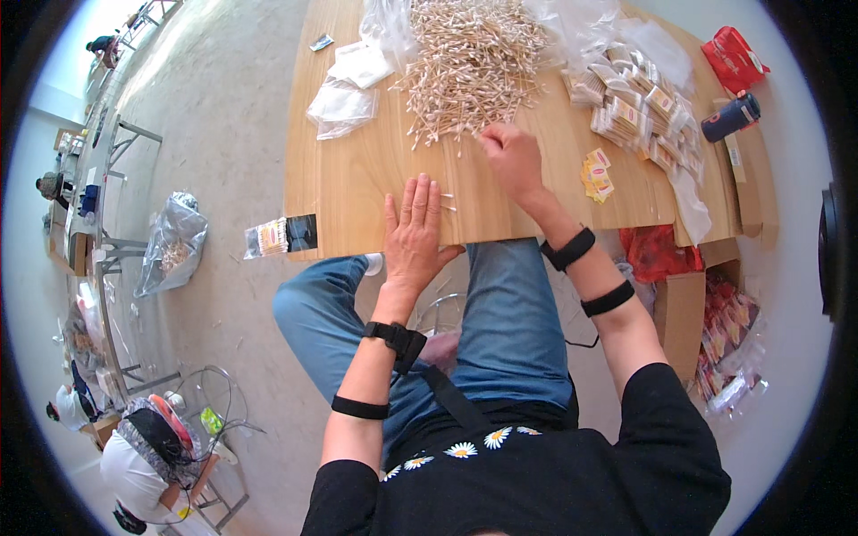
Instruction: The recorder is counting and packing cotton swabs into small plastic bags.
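Observation:
A large heap of cotton swabs (474, 62) covers the far middle of the wooden table (349, 196). My left hand (414, 228) lies flat near the front edge, palm down and fingers stretched out. Right beside its fingers lie a couple of loose cotton swabs (449, 203). At the near edge of the heap, my right hand (512, 161) is closed with its fingers curled. What it pinches, if anything, is too small to make out. Yellow and white printed cards (596, 175) lie to its right.
Packed swab bundles (639, 112) are piled at the right, by a dark blue bottle (731, 118) and a red bag (735, 61). Clear plastic bags (344, 98) lie left of the heap. A swab pack (266, 238) sits at the left corner. Other people work at far-left tables.

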Motion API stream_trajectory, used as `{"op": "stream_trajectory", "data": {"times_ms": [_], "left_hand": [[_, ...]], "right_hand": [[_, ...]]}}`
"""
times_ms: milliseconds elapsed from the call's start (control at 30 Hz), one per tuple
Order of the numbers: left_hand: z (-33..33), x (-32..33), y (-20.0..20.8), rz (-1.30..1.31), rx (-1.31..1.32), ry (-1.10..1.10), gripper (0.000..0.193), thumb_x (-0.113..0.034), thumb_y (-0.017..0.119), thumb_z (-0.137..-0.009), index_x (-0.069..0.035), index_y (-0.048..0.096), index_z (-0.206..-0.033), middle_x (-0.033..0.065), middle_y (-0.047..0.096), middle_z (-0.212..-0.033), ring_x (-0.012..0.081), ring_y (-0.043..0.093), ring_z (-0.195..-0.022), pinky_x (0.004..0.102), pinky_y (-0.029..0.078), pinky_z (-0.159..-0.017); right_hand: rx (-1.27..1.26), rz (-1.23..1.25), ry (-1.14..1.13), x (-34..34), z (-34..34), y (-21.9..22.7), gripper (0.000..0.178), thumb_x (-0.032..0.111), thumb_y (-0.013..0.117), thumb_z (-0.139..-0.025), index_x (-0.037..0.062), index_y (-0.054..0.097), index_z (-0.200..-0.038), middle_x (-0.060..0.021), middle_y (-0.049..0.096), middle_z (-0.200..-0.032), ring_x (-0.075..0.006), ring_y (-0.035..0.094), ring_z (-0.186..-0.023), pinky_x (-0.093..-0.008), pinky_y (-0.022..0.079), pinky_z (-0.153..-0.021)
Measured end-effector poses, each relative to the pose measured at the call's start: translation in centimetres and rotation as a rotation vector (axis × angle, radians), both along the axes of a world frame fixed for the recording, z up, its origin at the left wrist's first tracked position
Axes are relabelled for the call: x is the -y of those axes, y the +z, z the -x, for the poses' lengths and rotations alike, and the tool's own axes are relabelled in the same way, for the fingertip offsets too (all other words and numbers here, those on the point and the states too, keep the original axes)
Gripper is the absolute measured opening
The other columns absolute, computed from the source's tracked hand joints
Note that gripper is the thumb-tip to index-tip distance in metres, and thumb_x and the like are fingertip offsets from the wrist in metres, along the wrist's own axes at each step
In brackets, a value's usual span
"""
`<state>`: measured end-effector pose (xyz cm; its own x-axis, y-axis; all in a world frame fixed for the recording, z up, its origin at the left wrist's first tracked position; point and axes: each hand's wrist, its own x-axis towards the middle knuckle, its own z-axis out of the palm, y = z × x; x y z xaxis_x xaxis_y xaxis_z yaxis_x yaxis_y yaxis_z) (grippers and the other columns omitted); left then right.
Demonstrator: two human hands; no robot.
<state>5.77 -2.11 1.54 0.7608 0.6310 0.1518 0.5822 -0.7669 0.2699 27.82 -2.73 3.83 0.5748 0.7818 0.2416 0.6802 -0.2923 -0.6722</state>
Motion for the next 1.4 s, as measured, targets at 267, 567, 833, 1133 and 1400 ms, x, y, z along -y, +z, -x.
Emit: {"op": "stream_trajectory", "data": {"times_ms": [267, 567, 833, 1133, 1400], "left_hand": [[-0.3, 0.1, -0.1, -0.009, 0.023, -0.011, 0.120, -0.048, 0.087, -0.061, -0.004, 0.028, -0.155, 0.0134, 0.027, -0.163, 0.0298, 0.022, -0.152, 0.0566, 0.016, -0.122], [-0.2, 0.1, -0.3, -0.020, 0.022, -0.004, 0.119, -0.049, 0.086, -0.061, -0.004, 0.028, -0.155, 0.0135, 0.027, -0.162, 0.0299, 0.022, -0.152, 0.0567, 0.016, -0.121], [-0.2, 0.1, -0.3, -0.028, 0.036, -0.009, 0.120, -0.050, 0.086, -0.061, -0.003, 0.028, -0.155, 0.0138, 0.027, -0.163, 0.0304, 0.022, -0.152, 0.0567, 0.016, -0.121], [-0.1, 0.1, -0.7, -0.027, 0.054, 0.004, 0.119, -0.048, 0.086, -0.062, -0.002, 0.028, -0.155, 0.0144, 0.026, -0.163, 0.0304, 0.022, -0.152, 0.0563, 0.016, -0.121], [0.2, 0.2, 0.6, 0.006, 0.016, -0.011, 0.118, -0.046, 0.088, -0.058, -0.002, 0.033, -0.153, 0.0153, 0.027, -0.162, 0.0289, 0.021, -0.153, 0.0565, 0.009, -0.123]], "right_hand": [[0.014, 0.013, 0.145, 1.2, 2.4, -2.6, 0.015, 0.021, 0.067, -0.084, 0.0076, 0.072, -0.084, -0.0150, 0.068, -0.089, -0.0354, 0.067, -0.084, -0.0468, 0.054, -0.075], [0.064, -0.068, 0.130, 2.3, 2.4, -1.5, 0.012, 0.021, 0.069, -0.084, 0.0086, 0.072, -0.083, -0.0129, 0.066, -0.087, -0.0327, 0.067, -0.084, -0.0457, 0.054, -0.071], [0.196, 0.055, 0.035, 3.3, 3.6, -0.9, 0.011, 0.016, 0.069, -0.084, 0.0069, 0.069, -0.090, -0.0153, 0.064, -0.095, -0.0379, 0.067, -0.083, -0.0475, 0.055, -0.072], [0.095, 0.024, 0.243, 3.1, 4.8, -1.6, 0.008, 0.009, 0.059, -0.086, 0.0071, 0.067, -0.087, -0.0170, 0.063, -0.092, -0.0396, 0.067, -0.084, -0.0485, 0.055, -0.071], [0.159, 0.068, 0.347, 2.3, 6.1, -1.4, 0.007, 0.009, 0.060, -0.086, 0.0068, 0.067, -0.086, -0.0164, 0.063, -0.091, -0.0392, 0.067, -0.083, -0.0489, 0.055, -0.069]]}}
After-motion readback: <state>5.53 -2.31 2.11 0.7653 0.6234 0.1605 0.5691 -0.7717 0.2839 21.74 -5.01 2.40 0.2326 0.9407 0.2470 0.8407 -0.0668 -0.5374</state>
